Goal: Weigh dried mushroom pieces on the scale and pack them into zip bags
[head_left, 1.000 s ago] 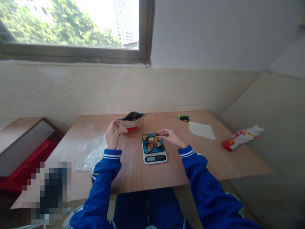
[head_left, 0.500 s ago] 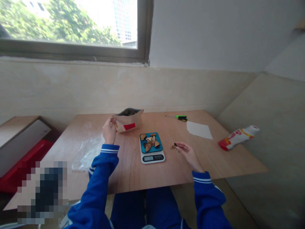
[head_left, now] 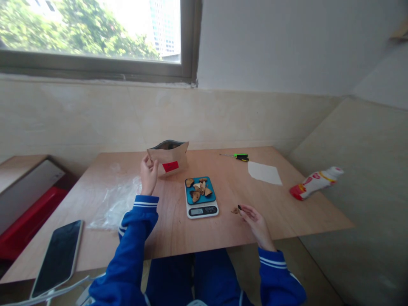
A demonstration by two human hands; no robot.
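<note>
My left hand (head_left: 149,175) is closed on the left edge of a brown paper pouch (head_left: 182,158) with a red label, which stands with its mouth open. Between the fingertips of my right hand (head_left: 256,223) is a small brown dried mushroom slice (head_left: 235,211), close above the table to the right of the scale. The white digital kitchen scale (head_left: 188,212) has a blue weighing plate and a lit display, whose digits are too small to read surely. Several dried mushroom slices (head_left: 196,196) lie on that plate. What is inside the pouch is mostly hidden.
On the wooden table (head_left: 172,238), a crumpled clear plastic bag (head_left: 116,204) and a phone (head_left: 59,257) lie at the left. Screwdrivers (head_left: 241,157), a white paper sheet (head_left: 265,173) and a tilted red-and-white bottle (head_left: 315,183) are at the right. A wall closes off the back.
My right hand has drawn back toward the near table edge, with the mushroom slice still in its fingers. My left hand stays at the pouch's edge. The view has shifted slightly.
</note>
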